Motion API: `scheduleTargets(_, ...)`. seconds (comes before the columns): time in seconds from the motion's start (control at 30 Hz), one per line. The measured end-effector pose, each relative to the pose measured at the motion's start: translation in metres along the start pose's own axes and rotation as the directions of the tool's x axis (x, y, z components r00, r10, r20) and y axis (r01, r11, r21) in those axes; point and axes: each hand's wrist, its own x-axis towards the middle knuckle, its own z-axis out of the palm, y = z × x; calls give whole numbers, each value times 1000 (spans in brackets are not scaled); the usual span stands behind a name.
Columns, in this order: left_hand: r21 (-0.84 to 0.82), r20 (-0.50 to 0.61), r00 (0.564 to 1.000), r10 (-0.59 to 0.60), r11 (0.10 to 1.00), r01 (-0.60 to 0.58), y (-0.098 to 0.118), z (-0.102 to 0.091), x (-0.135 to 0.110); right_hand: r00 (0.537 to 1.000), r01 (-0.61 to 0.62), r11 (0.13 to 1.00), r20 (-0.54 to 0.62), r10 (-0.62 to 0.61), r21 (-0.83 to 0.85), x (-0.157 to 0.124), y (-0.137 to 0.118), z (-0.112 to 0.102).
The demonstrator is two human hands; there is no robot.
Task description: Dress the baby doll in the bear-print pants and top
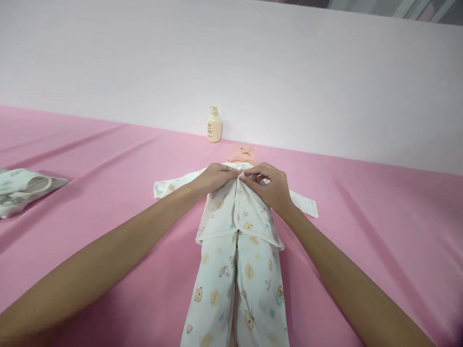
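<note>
White animal-print fabric jacket is pinched at front | grip: left hand, right hand, fingertips closed on it

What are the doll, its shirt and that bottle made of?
The shirt looks like soft, matte cloth, perhaps cotton: it drapes loosely and shows no shine. The doll seems to be smooth rubber or plastic, since it looks molded; I can't tell which. The bottle is probably glossy plastic, because bright glints show on it, though glass is possible.
</note>
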Motion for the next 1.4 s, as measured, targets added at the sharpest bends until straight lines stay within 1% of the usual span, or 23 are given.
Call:
scheduleTargets(0.1,-29,31,999,-20,999,21,-2,0,1,1000,-9,1000,-9,9,6,0,1,0)
scheduleTargets(0.3,-49,23,998,-57,997,59,-2,0,1,995,-93,995,35,91,46,1,-5,-2)
scheduleTargets(0.4,-82,22,996,-85,993,86,0,0,-1,990,-140,989,36,138,51,1,-9,-2)
scheduleTargets(0.47,-104,17,996,-92,990,94,3,1,-3,989,-149,987,31,147,66,1,-10,-2)
scheduleTargets(0.63,-102,-15,998,-62,993,60,7,5,-7,986,-166,984,3,166,56,2,-8,-1)
scheduleTargets(0.83,-107,-57,998,-14,994,8,5,10,-9,977,-213,973,28,212,90,1,-7,-1)
scheduleTargets(0.93,-146,-36,999,-31,989,25,3,9,-8,977,-214,974,15,214,76,0,-9,-1)
scheduleTargets(1.1,-188,16,998,-62,980,64,1,5,-5,984,-178,984,-16,178,-4,0,-15,0)
scheduleTargets(1.2,-184,38,997,-71,980,77,1,2,-4,986,-167,986,-19,167,-26,0,-16,0)
scheduleTargets(1.4,-126,46,994,-104,986,109,8,-1,-8,989,-144,990,-32,144,-4,-1,-12,2)
